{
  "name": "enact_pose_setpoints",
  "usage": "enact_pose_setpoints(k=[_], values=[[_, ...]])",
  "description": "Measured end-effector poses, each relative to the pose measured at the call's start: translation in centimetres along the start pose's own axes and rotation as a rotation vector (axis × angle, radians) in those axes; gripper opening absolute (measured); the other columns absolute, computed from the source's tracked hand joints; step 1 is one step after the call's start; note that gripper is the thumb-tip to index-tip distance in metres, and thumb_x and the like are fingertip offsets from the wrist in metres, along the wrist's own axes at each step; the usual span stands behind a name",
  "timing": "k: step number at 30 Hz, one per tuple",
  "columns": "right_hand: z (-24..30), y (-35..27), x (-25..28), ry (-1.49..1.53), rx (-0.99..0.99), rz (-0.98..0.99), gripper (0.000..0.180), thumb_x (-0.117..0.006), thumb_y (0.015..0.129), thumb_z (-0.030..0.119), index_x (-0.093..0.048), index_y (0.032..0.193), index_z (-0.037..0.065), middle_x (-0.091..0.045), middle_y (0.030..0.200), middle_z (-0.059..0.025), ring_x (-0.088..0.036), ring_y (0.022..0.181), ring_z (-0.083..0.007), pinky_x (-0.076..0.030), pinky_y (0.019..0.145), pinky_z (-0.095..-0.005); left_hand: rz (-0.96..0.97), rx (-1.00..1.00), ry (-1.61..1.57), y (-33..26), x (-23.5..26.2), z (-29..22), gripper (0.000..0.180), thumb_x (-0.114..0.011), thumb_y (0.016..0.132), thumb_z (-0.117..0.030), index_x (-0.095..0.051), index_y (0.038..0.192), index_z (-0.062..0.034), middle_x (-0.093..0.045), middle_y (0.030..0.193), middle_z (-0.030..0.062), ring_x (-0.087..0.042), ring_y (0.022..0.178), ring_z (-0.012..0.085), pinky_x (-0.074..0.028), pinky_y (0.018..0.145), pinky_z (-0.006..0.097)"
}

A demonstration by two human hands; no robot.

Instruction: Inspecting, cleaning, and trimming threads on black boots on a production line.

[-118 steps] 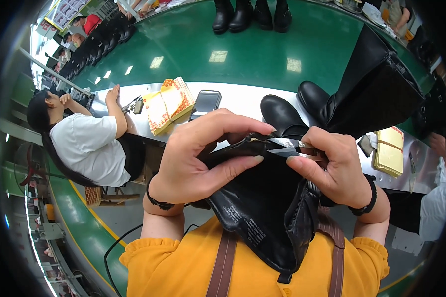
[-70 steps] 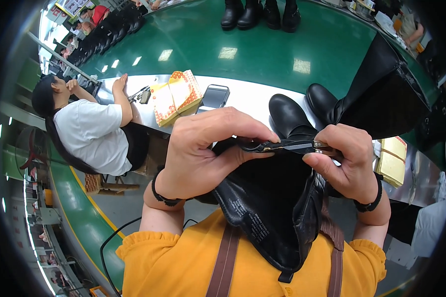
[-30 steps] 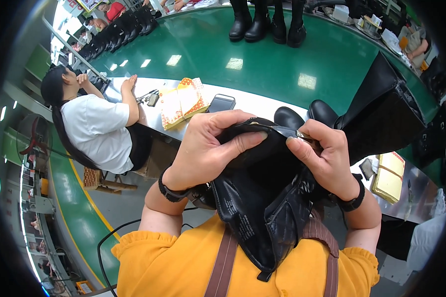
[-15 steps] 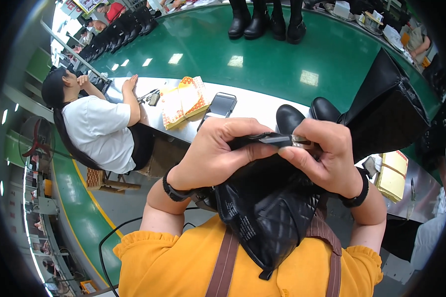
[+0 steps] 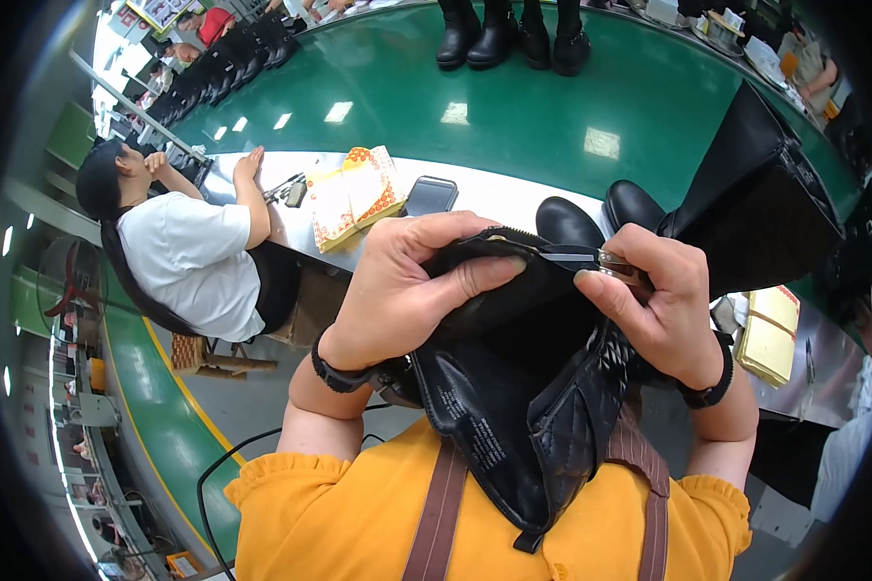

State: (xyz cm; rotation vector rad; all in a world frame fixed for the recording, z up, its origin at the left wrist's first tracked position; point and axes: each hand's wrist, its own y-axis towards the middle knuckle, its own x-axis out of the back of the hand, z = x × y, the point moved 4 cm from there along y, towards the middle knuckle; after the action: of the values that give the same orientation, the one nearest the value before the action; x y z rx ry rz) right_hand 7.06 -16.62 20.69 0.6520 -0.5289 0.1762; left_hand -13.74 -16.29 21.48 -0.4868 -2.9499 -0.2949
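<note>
In front of my chest hangs an opened black leather boot (image 5: pixel 499 387) with a quilted panel. My left hand (image 5: pixel 436 281) is closed on its upper edge, thumb inside and fingers behind, beside a line of zipper teeth. Pinched in my right hand (image 5: pixel 654 300) is a small tool with a narrow metal blade (image 5: pixel 570 257); its exact kind is unclear. The blade points left and meets the boot's edge close to my left thumb. The fingertips behind the leather are hidden.
Another tall black boot (image 5: pixel 746 213) lies on the bench at right, by yellow paper bundles (image 5: pixel 768 339). On the left are a phone (image 5: pixel 430 196), more bundled paper (image 5: pixel 354 198) and a seated person (image 5: pixel 189 252). Boots (image 5: pixel 489 44) stand on the green surface beyond.
The boot's shaft has opened wider, showing its dark inside. My left hand has shifted slightly left and up; my right hand has moved slightly right with the tool.
</note>
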Motion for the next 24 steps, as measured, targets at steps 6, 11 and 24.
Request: enact_pose_setpoints(k=[6, 11, 24], values=[[-0.13, -0.12, 0.00, 0.025, -0.048, 0.011, 0.033, -0.076, 0.080, 0.023, -0.054, 0.069, 0.001, -0.038, 0.052, -0.0065, -0.036, 0.043, -0.0146, -0.029, 0.042, -0.0279, 0.008, -0.032, 0.040, 0.06, -0.07, -0.14, 0.020, -0.072, 0.080, 0.000, -0.068, 0.100, 0.0024, -0.070, 0.087, 0.0035, -0.059, 0.080, 0.0064, -0.048, 0.074, 0.022], [-0.03, -0.16, 0.04, 0.037, -0.070, 0.031, 0.033, -0.075, 0.081, 0.023, -0.054, 0.069, 0.001, -0.038, 0.051, -0.0059, -0.035, 0.044, -0.0135, -0.028, 0.042, -0.0279, 0.008, -0.140, 0.119, -0.04, 0.02, -0.27, 0.020, -0.072, 0.078, 0.003, -0.068, 0.098, 0.0030, -0.070, 0.090, 0.0062, -0.062, 0.082, 0.0098, -0.048, 0.076, 0.024], [-0.04, -0.36, 0.19, 0.102, -0.125, 0.091, 0.031, -0.075, 0.081, 0.025, -0.056, 0.071, 0.001, -0.039, 0.050, -0.0042, -0.037, 0.042, -0.0117, -0.027, 0.042, -0.0270, 0.063, -0.199, 0.134, 0.05, -0.19, -0.73, 0.020, -0.072, 0.077, 0.005, -0.068, 0.097, 0.0025, -0.069, 0.090, 0.0073, -0.063, 0.083, 0.0118, -0.049, 0.077, 0.024]])
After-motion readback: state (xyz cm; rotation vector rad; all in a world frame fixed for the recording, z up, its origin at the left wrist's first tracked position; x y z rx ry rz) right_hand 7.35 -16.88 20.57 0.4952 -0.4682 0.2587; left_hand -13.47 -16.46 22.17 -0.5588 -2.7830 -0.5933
